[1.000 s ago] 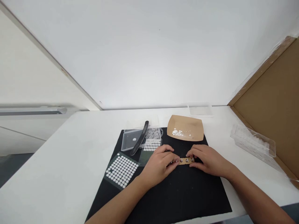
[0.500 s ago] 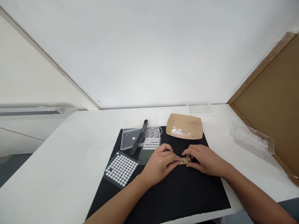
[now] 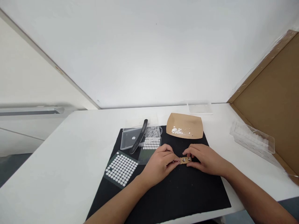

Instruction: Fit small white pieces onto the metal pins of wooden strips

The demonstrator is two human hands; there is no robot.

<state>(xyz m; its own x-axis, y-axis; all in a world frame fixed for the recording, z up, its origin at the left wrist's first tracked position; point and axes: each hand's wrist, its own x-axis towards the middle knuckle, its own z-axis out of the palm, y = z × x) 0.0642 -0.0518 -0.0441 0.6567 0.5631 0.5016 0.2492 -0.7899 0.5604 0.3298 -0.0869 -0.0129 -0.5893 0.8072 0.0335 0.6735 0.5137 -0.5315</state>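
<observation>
Between my hands, just above or on the black mat (image 3: 187,193), is a small tan strip (image 3: 183,160) bearing shiny metallic pieces. My left hand (image 3: 161,161) pinches its left end, with the fingertips pressed together there. At the opposite end, the thumb and fingers of my right hand (image 3: 204,158) close around the strip near its rightmost shiny piece. Exactly what the right fingertips touch is too small to make out. Left of my left hand lies a sheet of white oval tabs (image 3: 121,169); a second tab sheet (image 3: 150,144) is partly covered by that hand.
A brown paper tray (image 3: 187,121) with white bits stands behind my hands. A curved black nail file (image 3: 139,137) rests across an open clear case (image 3: 127,140) holding thin clear sticks. Clear boxes stand at the back (image 3: 200,108) and right (image 3: 253,138), beside a cardboard panel (image 3: 273,93).
Almost nothing differs. The fingers of both hands have shifted very slightly around the tan strip, and the view has moved a touch.
</observation>
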